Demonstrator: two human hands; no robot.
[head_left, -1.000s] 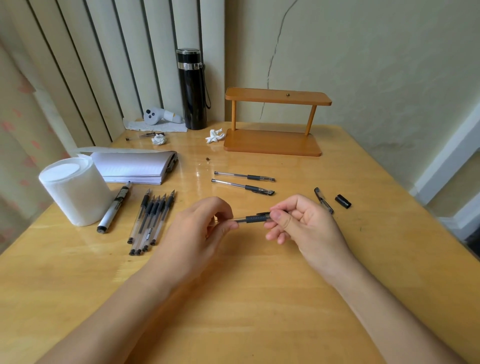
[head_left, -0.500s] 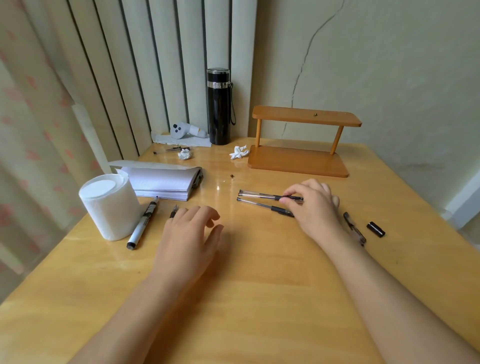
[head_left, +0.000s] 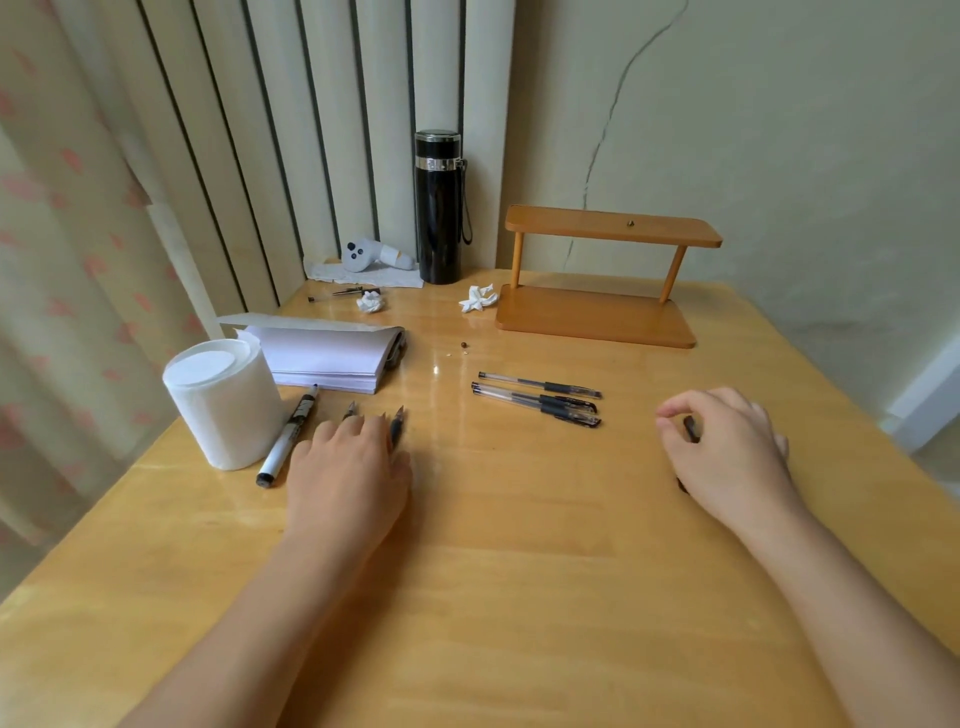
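Note:
Three clear pens with black grips (head_left: 540, 400) lie side by side in the middle of the wooden table (head_left: 519, 597). My right hand (head_left: 727, 457) is to their right, low over the table, its thumb and curled fingers pinching a dark pen (head_left: 691, 430) that is mostly hidden under the hand. My left hand (head_left: 348, 467) rests palm down on a row of pens (head_left: 397, 428) at the left. Only the tips of those pens show past the fingers.
A black-and-white marker (head_left: 288, 436) lies beside a white paper roll (head_left: 223, 400). Behind them lies a notebook (head_left: 322, 358). A black flask (head_left: 438, 208), a small wooden shelf (head_left: 597, 317) and crumpled paper bits (head_left: 478, 299) stand at the back near the wall.
The pen that both hands held now lies with the two in the middle. My right hand moved right onto the loose pen. My left hand moved left onto the pen row.

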